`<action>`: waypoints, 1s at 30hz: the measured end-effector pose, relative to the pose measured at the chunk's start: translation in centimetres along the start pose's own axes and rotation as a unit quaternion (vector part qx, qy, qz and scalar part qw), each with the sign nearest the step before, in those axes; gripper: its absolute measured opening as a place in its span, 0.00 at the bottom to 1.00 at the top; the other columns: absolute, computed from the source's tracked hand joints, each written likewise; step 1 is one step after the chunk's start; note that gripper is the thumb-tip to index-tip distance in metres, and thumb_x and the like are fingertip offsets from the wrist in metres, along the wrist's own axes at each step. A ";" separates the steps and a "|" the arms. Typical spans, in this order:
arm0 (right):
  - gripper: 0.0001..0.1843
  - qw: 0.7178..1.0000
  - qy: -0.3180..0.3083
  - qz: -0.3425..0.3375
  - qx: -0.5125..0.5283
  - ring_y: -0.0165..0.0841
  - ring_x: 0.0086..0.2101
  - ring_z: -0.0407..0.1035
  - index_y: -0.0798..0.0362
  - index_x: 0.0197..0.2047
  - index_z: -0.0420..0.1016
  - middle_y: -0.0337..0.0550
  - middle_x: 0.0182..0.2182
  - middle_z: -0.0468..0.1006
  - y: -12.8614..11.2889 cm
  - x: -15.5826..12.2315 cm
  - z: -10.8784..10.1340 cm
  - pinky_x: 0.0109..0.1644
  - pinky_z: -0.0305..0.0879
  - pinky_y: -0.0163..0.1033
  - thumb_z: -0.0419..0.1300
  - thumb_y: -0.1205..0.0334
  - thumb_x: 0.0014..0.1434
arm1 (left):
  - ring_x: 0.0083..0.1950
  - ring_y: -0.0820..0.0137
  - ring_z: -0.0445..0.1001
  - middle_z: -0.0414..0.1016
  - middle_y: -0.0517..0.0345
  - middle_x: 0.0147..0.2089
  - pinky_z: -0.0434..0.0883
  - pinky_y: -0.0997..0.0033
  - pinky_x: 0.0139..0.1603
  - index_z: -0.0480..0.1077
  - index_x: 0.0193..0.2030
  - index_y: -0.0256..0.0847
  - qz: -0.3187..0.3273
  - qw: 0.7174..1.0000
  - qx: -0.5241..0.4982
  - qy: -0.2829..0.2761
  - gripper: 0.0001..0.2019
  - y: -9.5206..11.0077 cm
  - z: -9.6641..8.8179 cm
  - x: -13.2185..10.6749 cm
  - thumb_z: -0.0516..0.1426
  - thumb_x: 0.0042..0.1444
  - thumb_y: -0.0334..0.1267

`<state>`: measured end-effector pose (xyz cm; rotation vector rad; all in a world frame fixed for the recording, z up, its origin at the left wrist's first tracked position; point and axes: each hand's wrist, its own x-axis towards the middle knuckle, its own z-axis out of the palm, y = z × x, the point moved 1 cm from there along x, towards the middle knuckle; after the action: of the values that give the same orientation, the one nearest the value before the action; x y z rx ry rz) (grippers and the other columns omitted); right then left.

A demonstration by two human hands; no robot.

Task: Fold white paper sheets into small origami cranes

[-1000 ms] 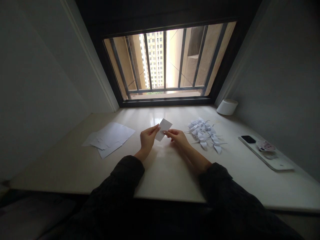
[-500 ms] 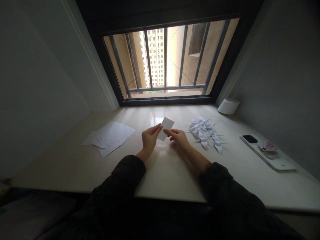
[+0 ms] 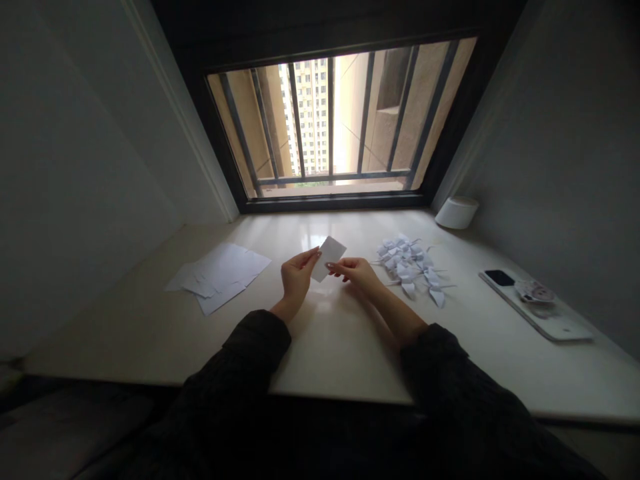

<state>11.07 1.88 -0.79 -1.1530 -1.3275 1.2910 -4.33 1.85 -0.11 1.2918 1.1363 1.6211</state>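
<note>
Between my hands is a small white piece of paper [image 3: 332,251], tilted and held just above the sill. My left hand [image 3: 299,275] pinches its left edge with thumb and fingers. On its lower right side, my right hand [image 3: 359,275] has thumb and curled fingers closed on the same paper. To the right lies a heap of small folded white paper figures [image 3: 404,261] with pointed ends, looking like paper cranes. Several loose white paper sheets [image 3: 233,270] overlap one another on the left.
All of this rests on a pale, glossy windowsill [image 3: 330,360]. A phone [image 3: 555,323] with a round grip on its back lies at the right. A white cylindrical object [image 3: 457,212] stands in the back right corner, beside the dark window frame [image 3: 335,202].
Both hands still hold the paper. It has shifted very slightly to the left and its angle has turned a little; the sheets and folded figures have not moved.
</note>
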 end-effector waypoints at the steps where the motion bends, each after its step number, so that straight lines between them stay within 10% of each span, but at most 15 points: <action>1: 0.18 1.000 -0.009 0.003 -0.005 0.30 0.27 0.65 0.54 0.23 0.77 0.44 0.24 0.77 0.1 0.0 0.0 0.27 0.57 0.34 0.67 0.46 0.42 | 0.41 0.62 0.77 0.80 0.51 0.42 0.73 0.64 0.42 0.78 0.41 0.40 -0.001 1.000 0.004 0.000 0.16 -0.1 0.0 0.0 0.64 0.46 0.45; 10: 0.19 0.996 0.063 -0.009 0.062 0.29 0.25 0.65 0.54 0.21 0.73 0.42 0.23 0.76 0.2 -0.2 0.3 0.29 0.57 0.35 0.67 0.45 0.41 | 0.34 0.69 0.75 0.79 0.55 0.36 0.69 0.72 0.33 0.66 0.59 0.42 -0.056 0.996 -0.016 -0.062 0.33 0.9 -0.3 0.5 0.65 0.45 0.47; 16: 0.18 0.983 0.109 0.027 0.148 0.27 0.24 0.63 0.53 0.19 0.72 0.38 0.20 0.71 0.2 -0.3 0.5 0.28 0.57 0.34 0.69 0.47 0.39 | 0.39 0.63 0.77 0.79 0.49 0.34 0.67 0.70 0.34 0.77 0.36 0.36 -0.109 0.984 0.047 -0.135 0.20 0.3 -0.1 0.2 0.63 0.45 0.52; 30: 0.19 0.978 0.171 0.033 0.115 0.29 0.27 0.65 0.52 0.29 0.80 0.42 0.26 0.76 -0.3 0.0 -2.3 0.28 0.56 0.34 0.70 0.47 0.38 | 0.32 0.64 0.77 0.80 0.49 0.29 0.67 0.69 0.33 0.79 0.35 0.36 -0.105 0.984 0.092 -0.111 0.17 0.9 -0.2 0.5 0.64 0.45 0.49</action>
<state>13.30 2.20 -0.43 -1.1997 -0.8723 1.1926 -4.62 2.01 0.86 1.3806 1.2573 1.2097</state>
